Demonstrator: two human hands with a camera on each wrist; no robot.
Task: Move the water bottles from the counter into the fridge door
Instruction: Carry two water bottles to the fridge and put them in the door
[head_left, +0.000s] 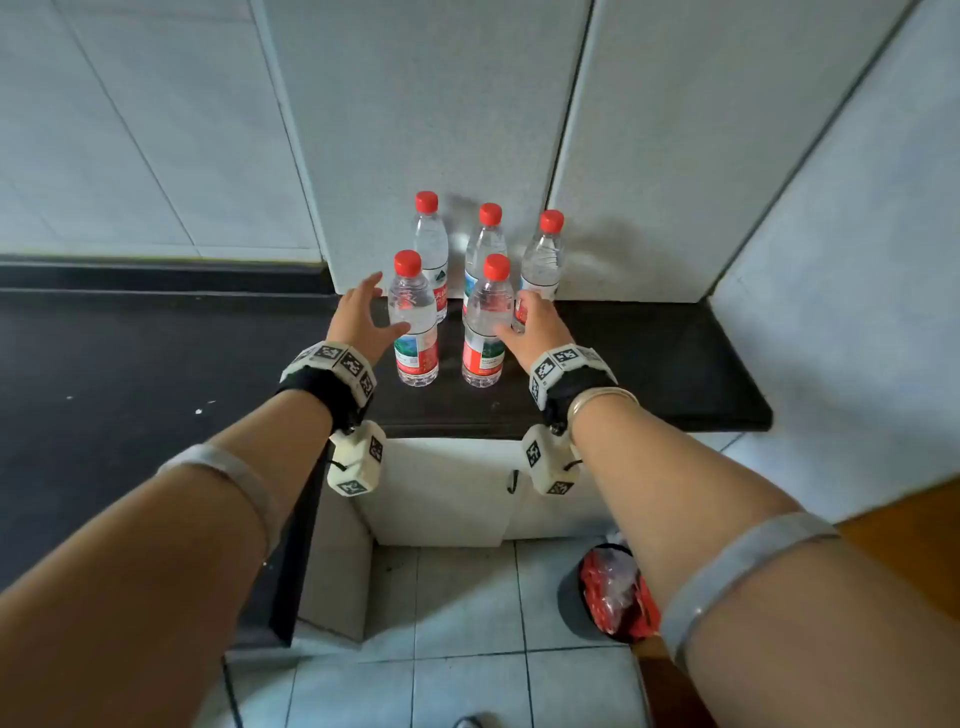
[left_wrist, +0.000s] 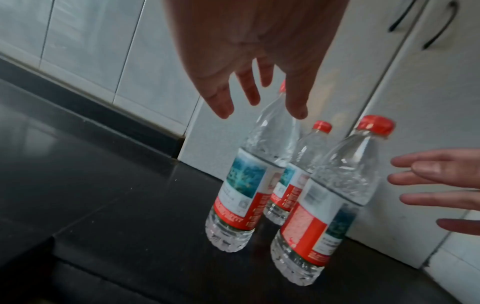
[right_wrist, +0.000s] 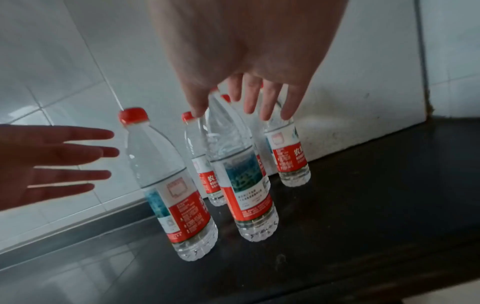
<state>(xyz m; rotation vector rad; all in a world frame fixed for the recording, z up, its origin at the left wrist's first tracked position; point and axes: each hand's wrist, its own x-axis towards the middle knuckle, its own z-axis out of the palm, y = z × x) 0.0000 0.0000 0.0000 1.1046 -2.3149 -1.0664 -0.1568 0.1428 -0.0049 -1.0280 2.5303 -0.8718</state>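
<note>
We saw five upright bottles (head_left: 485, 291) on the worktop (head_left: 649, 364). Left hand (head_left: 361, 317) at 9 o'clock, right hand (head_left: 530, 325) at 3: both spread, gripping nothing.

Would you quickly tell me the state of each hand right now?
Left hand: open, fingers spread beside the front-left clear plastic red-capped water bottle, holding nothing.
Right hand: open, holding nothing.

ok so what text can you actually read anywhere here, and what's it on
"农" over "NON…": red label of the back bottle showing between the front two, rest hidden.
"农夫": red label of the back right bottle, partly turned away.
Front bottles: small print too blurred.
Wrist markers: patterns, no words.
</note>
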